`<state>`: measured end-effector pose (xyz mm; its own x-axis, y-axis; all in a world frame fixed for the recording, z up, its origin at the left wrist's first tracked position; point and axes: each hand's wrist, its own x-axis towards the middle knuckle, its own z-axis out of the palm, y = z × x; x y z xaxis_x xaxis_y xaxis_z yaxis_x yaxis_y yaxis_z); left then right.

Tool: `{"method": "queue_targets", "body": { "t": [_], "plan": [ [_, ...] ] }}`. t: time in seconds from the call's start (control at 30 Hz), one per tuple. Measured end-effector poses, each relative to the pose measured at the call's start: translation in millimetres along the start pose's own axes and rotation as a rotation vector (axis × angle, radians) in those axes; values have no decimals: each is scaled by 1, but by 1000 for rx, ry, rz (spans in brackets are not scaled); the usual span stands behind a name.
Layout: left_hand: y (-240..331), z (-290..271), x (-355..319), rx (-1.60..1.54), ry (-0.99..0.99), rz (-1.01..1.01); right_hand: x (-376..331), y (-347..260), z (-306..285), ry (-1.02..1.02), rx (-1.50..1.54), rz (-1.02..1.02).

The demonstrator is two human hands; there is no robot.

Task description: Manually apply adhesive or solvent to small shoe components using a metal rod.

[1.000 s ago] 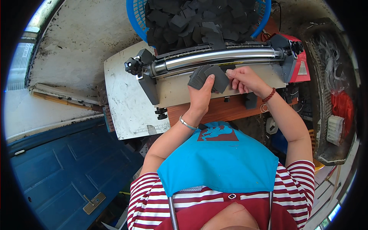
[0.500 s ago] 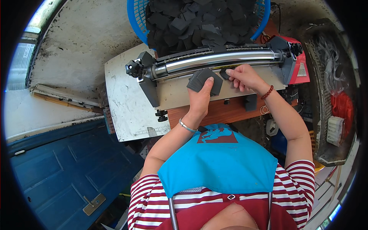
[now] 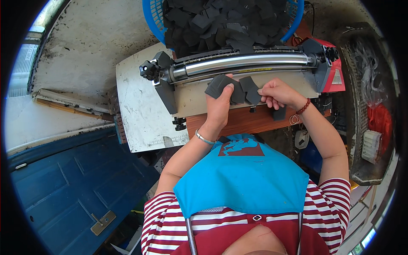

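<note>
Dark grey squares make up the stack [image 3: 217, 87] clamped in the left hand [image 3: 218, 108], thumb across its upper face. Right hand [image 3: 279, 94]: thumb and fingers pinched on the right edge of a single square [image 3: 251, 88]. That square lies between the two hands, just right of the stack; whether it touches the stack cannot be determined. Step in hand, as judged: separating squares one at a time. Next move appears to call for directing that square toward the steel roller [image 3: 246, 62], beyond both hands, with the left grip securing the remainder.
</note>
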<state>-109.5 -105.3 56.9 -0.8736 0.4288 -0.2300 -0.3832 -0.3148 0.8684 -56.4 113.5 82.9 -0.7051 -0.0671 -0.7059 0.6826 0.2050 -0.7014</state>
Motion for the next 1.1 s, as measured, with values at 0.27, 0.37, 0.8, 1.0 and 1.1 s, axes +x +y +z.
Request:
{"method": "queue_targets", "body": {
  "t": [0.27,0.37,0.8,1.0,1.1],
  "plan": [
    [6,13,-1,18,5,-74,9,-16,21,47,98,-182],
    [2,9,1,-2,-46,-60,11,-10,24,9,44,-233],
    [9,12,1,67,-14,-128,13,-13,19,129,102,-182],
    [11,8,0,44,-31,-125,11,-9,27,42,80,-300],
    [12,1,-1,-114,-54,-161,5,-9,20,29,40,-222]
  ]
}}
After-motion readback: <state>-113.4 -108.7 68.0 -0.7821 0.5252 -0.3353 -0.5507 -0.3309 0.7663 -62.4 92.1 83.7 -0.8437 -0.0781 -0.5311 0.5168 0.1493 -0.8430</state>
